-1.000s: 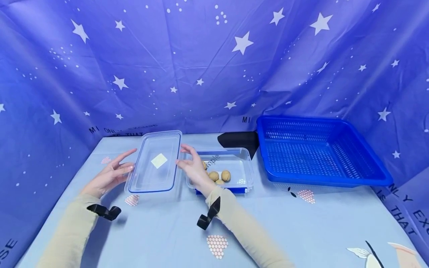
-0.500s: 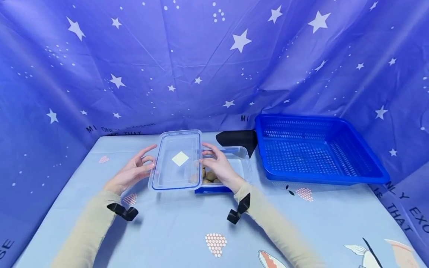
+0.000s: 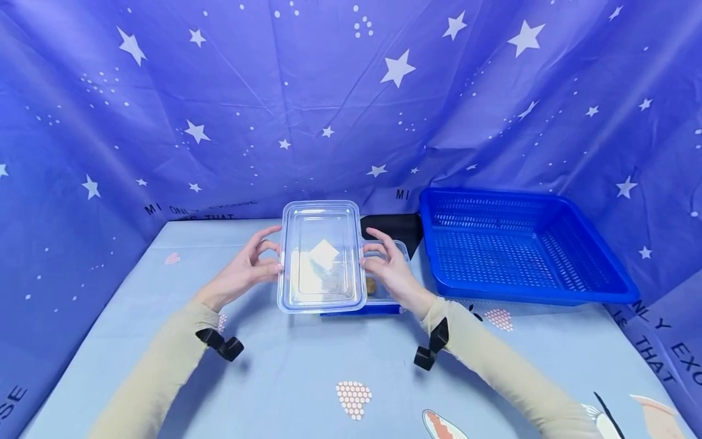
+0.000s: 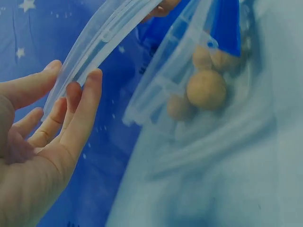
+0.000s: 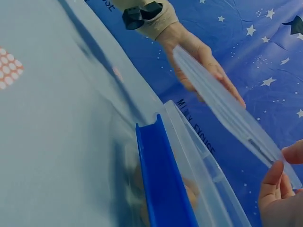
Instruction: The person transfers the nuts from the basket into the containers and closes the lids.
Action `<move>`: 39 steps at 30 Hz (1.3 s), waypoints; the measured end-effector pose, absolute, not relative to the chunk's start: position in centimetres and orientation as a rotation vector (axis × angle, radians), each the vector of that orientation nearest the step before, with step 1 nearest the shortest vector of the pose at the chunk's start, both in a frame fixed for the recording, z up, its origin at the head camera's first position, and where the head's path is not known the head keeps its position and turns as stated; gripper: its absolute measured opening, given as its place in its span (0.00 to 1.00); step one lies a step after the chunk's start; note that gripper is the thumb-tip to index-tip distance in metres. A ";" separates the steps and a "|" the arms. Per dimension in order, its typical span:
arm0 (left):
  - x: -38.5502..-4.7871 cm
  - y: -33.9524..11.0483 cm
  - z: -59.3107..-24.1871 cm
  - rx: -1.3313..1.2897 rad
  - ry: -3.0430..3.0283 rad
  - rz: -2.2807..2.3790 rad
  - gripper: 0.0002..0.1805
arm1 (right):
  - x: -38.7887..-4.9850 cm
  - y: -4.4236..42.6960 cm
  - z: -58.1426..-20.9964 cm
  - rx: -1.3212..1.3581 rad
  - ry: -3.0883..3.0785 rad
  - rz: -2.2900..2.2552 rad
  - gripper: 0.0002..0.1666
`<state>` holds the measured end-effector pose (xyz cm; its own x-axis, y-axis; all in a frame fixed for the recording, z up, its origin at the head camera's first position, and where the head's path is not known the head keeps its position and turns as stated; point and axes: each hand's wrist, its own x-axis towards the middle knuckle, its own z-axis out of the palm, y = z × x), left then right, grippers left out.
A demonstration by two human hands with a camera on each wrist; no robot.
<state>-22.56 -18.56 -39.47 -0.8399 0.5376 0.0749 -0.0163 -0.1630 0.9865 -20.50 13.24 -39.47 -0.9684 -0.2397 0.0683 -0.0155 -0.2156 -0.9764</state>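
Note:
A clear rectangular lid (image 3: 307, 286) with a pale square sticker is held up, tilted, over the left and middle of a clear plastic food container (image 3: 404, 249). My left hand (image 3: 241, 271) pinches its left edge between thumb and fingers, while my right hand (image 3: 396, 273) pinches the right edge. Both wrist views show a gap between the lid (image 5: 222, 101) and the container below. Inside the container sit several round brown walnut-like things (image 4: 206, 90), mostly seen through the plastic. A blue locking flap (image 5: 163, 175) hangs along the container's near side.
A large blue perforated basket (image 3: 493, 256) stands at the back right, beside the container. Between them, at the back, lies a black patch (image 3: 392, 227). The starry blue curtain (image 3: 329, 91) hangs behind the pale blue tablecloth (image 3: 285, 378).
Both hands have carried the lid rightward from beside the container to above it, and the lid now hides much of it. The basket has stayed put.

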 end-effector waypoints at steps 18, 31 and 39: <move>-22.3 -14.8 -33.5 0.795 1.871 2.167 0.28 | -21.3 16.6 -36.0 -0.527 2.266 -2.351 0.37; -21.0 -13.6 -34.9 0.651 1.602 2.463 0.13 | -20.5 16.6 -36.8 -0.712 2.136 -2.440 0.28; -20.6 -12.1 -37.4 0.356 1.828 2.456 0.10 | -20.0 15.6 -38.6 -0.564 2.236 -2.438 0.19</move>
